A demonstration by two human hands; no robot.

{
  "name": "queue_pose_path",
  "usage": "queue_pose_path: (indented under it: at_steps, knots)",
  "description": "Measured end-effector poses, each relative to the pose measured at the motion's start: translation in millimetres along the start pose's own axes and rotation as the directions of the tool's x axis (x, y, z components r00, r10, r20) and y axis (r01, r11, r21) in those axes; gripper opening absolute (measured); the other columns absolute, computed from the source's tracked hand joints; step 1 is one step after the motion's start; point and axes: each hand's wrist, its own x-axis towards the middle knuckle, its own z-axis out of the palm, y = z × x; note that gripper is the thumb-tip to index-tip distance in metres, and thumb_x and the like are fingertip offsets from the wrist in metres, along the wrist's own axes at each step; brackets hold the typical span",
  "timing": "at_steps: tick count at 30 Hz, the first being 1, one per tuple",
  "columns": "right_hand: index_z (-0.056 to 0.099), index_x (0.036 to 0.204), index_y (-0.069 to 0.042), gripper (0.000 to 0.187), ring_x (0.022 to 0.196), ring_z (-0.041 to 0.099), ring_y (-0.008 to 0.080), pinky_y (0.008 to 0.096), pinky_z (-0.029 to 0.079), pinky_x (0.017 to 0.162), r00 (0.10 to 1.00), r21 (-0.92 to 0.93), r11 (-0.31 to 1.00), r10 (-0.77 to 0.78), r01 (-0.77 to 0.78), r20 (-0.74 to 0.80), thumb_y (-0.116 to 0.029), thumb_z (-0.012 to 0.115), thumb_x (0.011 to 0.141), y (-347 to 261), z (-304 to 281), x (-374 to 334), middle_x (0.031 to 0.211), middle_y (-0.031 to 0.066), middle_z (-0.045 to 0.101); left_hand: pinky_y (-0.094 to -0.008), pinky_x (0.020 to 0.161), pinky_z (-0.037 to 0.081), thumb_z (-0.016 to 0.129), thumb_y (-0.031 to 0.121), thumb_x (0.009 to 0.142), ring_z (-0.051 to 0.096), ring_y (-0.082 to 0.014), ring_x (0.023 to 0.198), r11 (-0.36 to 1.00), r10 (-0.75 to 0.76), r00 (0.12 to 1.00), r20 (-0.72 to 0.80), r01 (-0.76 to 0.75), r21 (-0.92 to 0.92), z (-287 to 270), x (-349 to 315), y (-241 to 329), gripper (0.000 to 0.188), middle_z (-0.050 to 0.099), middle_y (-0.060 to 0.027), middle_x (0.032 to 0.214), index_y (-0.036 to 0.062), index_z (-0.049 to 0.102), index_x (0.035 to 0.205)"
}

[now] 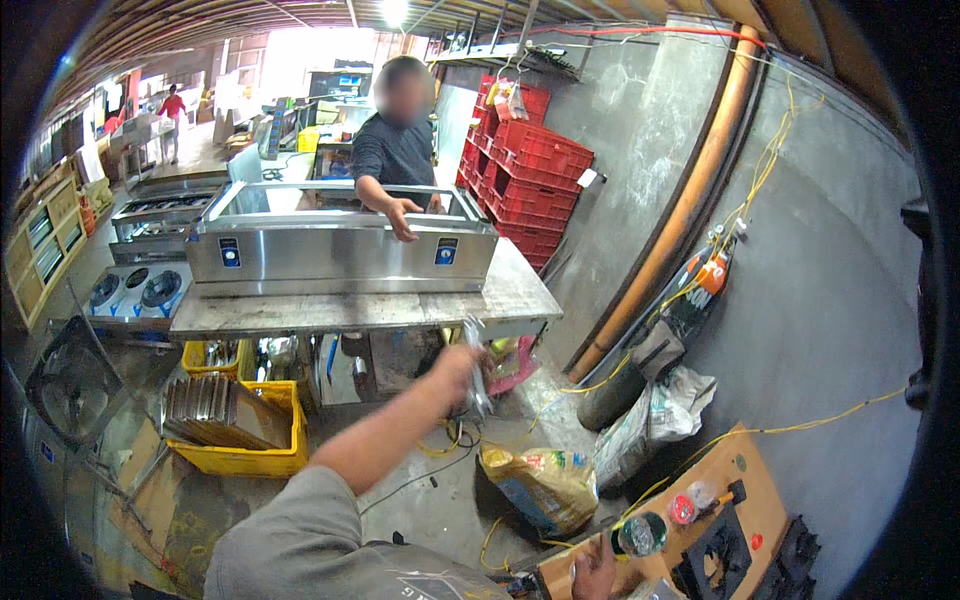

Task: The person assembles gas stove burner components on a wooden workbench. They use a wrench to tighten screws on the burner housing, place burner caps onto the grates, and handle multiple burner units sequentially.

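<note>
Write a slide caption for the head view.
The wearer's left hand grips a silvery metal tool near a workbench bearing a stainless-steel appliance, a co-worker behind.

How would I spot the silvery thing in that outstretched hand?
Find the long steel unit on the table. In front of the table's right half, the outstretched left hand grips a slender silvery object. Its metallic shine sets it apart from the pink item behind.

Silver tool [478, 393], nearly upright in left hand [457, 369]

Left grip [459, 367] holds metal tool [478, 388] — steel unit [340, 262] beyond.
</note>
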Motion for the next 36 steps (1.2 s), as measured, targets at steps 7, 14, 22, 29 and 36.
queue_pose_path:
  at_steps: [7, 14, 22, 29, 36]
  knots:
    - [0.066, 0.117, -0.003, 0.037, 0.079, 0.065, 0.0270, 0.0387, 0.052, 0.073, 0.832, -0.034, 0.832, 0.554, -0.554, 0.019, -0.032, 0.060, 0.094, 121, 49, -119, 0.094, 0.0160, 0.069, -0.0386, 0.064, 0.055, 0.063, 0.009, 0.088, 0.066, -0.0245, 0.070, 0.966, 0.244, 0.941, -0.235, -0.257, -0.025, -160, 190, 183, 0.014, 0.068, -0.0131, 0.083, 0.0007, 0.063, 0.100]
    - [0.067, 0.115, -0.003, 0.037, 0.076, 0.065, 0.0247, 0.0380, 0.052, 0.071, 0.607, -0.005, 0.612, 0.786, -0.791, 0.112, -0.032, 0.060, 0.093, 112, 72, -155, 0.091, 0.0142, 0.069, -0.0452, 0.059, 0.055, 0.063, 0.010, 0.088, 0.067, -0.0275, 0.068, 0.994, 0.086, 0.927, -0.366, -0.055, 0.095, -250, 281, 254, 0.013, 0.067, -0.0093, 0.078, 0.0093, 0.064, 0.102]
    - [0.067, 0.114, -0.003, 0.036, 0.072, 0.065, 0.0220, 0.0372, 0.052, 0.067, 0.494, 0.113, 0.485, 0.867, -0.867, 0.069, -0.032, 0.061, 0.093, 141, 69, -227, 0.088, 0.0122, 0.070, -0.0413, 0.057, 0.056, 0.061, 0.015, 0.093, 0.065, -0.0266, 0.070, 0.966, 0.242, 0.880, -0.409, -0.256, 0.022, -316, 348, 274, 0.015, 0.064, -0.0079, 0.087, 0.0103, 0.058, 0.107]
    - [0.060, 0.120, 0.001, 0.039, 0.066, 0.065, 0.0214, 0.0337, 0.051, 0.054, 0.239, 0.282, 0.241, 0.970, -0.929, -0.043, -0.011, 0.063, 0.083, 109, 64, -263, 0.086, 0.0126, 0.067, -0.0417, 0.093, 0.052, 0.057, 0.041, 0.095, 0.066, -0.0260, 0.099, 0.938, 0.204, 0.882, -0.424, -0.300, -0.172, -220, 332, 262, 0.042, 0.065, -0.0110, 0.112, 0.0039, 0.056, 0.115]
    - [0.061, 0.122, -0.001, 0.043, 0.069, 0.069, 0.0220, 0.0340, 0.052, 0.057, 0.408, 0.281, 0.394, 0.913, -0.875, -0.007, -0.021, 0.065, 0.085, 163, 99, -271, 0.087, 0.0159, 0.071, -0.0387, 0.080, 0.052, 0.050, 0.031, 0.099, 0.067, -0.0225, 0.095, 0.913, 0.113, 0.986, 0.124, -0.152, 0.377, -275, 299, 93, 0.032, 0.067, -0.0151, 0.104, 0.0059, 0.063, 0.115]
